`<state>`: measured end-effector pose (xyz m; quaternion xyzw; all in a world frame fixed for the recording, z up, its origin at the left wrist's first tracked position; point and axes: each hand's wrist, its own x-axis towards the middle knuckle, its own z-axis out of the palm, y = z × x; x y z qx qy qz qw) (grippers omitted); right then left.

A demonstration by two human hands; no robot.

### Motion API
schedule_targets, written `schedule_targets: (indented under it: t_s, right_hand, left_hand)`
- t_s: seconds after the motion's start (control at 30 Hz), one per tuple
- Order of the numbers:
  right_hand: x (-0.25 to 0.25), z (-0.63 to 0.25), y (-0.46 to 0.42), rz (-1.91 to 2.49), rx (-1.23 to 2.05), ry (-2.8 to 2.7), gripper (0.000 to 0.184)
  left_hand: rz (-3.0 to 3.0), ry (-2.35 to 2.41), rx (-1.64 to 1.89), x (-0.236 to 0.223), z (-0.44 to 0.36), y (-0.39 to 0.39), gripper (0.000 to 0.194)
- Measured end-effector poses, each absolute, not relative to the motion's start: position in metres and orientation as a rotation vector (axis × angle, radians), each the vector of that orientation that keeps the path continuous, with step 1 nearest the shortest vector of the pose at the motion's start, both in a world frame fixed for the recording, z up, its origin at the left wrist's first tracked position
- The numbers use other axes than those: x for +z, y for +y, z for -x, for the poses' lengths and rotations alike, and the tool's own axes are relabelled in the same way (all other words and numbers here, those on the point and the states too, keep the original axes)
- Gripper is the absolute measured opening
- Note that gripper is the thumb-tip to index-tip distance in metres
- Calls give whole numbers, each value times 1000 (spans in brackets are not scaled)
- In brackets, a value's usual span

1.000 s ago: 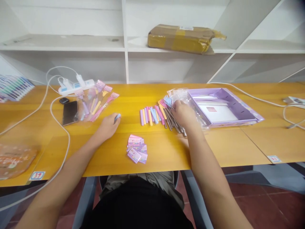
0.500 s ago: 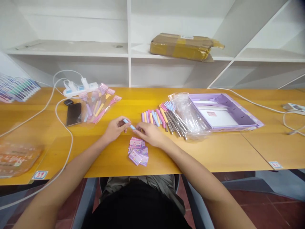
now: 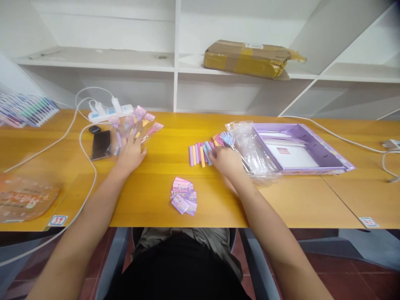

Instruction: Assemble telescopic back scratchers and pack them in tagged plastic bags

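Observation:
My left hand (image 3: pixel 130 155) lies over the clear-bagged back scratchers (image 3: pixel 153 129) at the left, fingers stretched out and touching the bags. My right hand (image 3: pixel 229 161) rests on the pile of loose back scratchers, its fingers curled down at their handles and partly hidden; what they grip does not show. Blue claw-shaped heads (image 3: pixel 227 138) stick out behind it. To its left lies a row of pink, purple, yellow and blue handles (image 3: pixel 196 155). Small pink and purple cards (image 3: pixel 184 196) are spread near the front edge.
Empty clear bags (image 3: pixel 258 158) lie beside a purple open box (image 3: pixel 315 170). A phone (image 3: pixel 101 145), a power strip (image 3: pixel 111 113) and a white cable (image 3: pixel 93 175) are at the left. An orange printed bag (image 3: pixel 28 196) lies farther left. A taped carton (image 3: pixel 246 60) sits on the shelf.
Half a second ago both hands held a light blue handle between them above the cards. Since then my left hand has moved left onto the bags and my right hand right onto the pile.

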<state>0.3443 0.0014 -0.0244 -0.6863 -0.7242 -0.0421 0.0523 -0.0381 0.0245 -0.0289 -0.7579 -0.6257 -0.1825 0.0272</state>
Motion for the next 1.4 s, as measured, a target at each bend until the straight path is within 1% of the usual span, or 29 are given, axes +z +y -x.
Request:
schedule_targets:
  t_s: [0.1, 0.17, 0.23, 0.37, 0.43, 0.5, 0.53, 0.6, 0.67, 0.7, 0.77, 0.83, 0.9, 0.93, 0.97, 1.03, 1.07, 1.1, 1.13, 1.2, 1.23, 1.27, 1.33, 1.4]
  right_hand:
    - [-24, -348, 1, 2127, -167, -2148, 44]
    - [-24, -349, 0, 2115, -178, -2122, 45]
    - [-24, -349, -1, 2077, -169, -2107, 44]
    - [-25, -348, -2, 1920, -65, -2041, 34]
    - [-27, -346, -2, 1757, 107, -1958, 29]
    - [-30, -339, -3, 1522, 392, -1822, 29]
    - [-32, -335, -3, 1392, 561, -1737, 33]
    - [-37, -325, -3, 1156, 878, -1564, 48]
    - [-42, -315, -2, 1005, 1073, -1430, 61]
    - [-43, -311, -2, 964, 1111, -1387, 64]
    - [-45, -307, -1, 940, 1128, -1358, 62]
    - [-44, -306, -3, 978, 1149, -1397, 51]
    - [-42, -308, -6, 1054, 1164, -1467, 43]
    - [-40, -309, -8, 1090, 1168, -1512, 42]
    - [-39, -308, -11, 1114, 1165, -1563, 43]
    - [-36, -304, -17, 1106, 1137, -1710, 42]
    - [-36, -300, -21, 1075, 1102, -1799, 40]
    - [-36, -295, -25, 1040, 1047, -1880, 38]
    - [-38, -290, -28, 1010, 983, -1939, 35]
    - [-42, -279, -34, 984, 887, -1977, 29]
    - [-45, -275, -36, 984, 862, -1958, 30]
    - [-49, -272, -36, 984, 838, -1922, 35]
    - [-56, -271, -35, 963, 765, -1846, 44]
    - [-58, -274, -32, 946, 649, -1802, 40]
  left_hand:
    - [2270, -1984, -487, -33, 44, 29, 62]
    - [2244, -2006, -473, -36, 44, 31, 60]
    - [2239, -1994, -465, -36, 44, 32, 50]
    - [2240, -1966, -453, -27, 37, 28, 20]
    - [2267, -1899, -505, -19, 28, 21, 18]
    - [2382, -1772, -534, -11, 15, 10, 21]
    - [2471, -1703, -516, -8, 8, 4, 21]
    - [2655, -1577, -442, -5, -6, -8, 21]
    - [2798, -1481, -384, -4, -16, -17, 22]
    - [2854, -1448, -362, -5, -19, -20, 23]
    - [2944, -1418, -331, -6, -20, -23, 23]
    - [3012, -1411, -342, -8, -18, -22, 23]
    - [3044, -1424, -453, -9, -15, -22, 26]
    - [3055, -1441, -532, -10, -15, -23, 32]
    - [3065, -1469, -618, -10, -16, -24, 42]
    - [3092, -1550, -791, -12, -21, -28, 68]
    - [3112, -1585, -858, -12, -25, -31, 76]
    - [3131, -1613, -909, -12, -30, -34, 76]
    - [3152, -1630, -937, -13, -35, -37, 70]
    - [3201, -1650, -943, -13, -43, -43, 52]
    - [3219, -1661, -945, -13, -46, -45, 44]
    - [3233, -1678, -959, -13, -48, -47, 39]
    - [3273, -1708, -1010, -13, -50, -49, 36]
    - [3318, -1728, -1056, -12, -50, -51, 35]
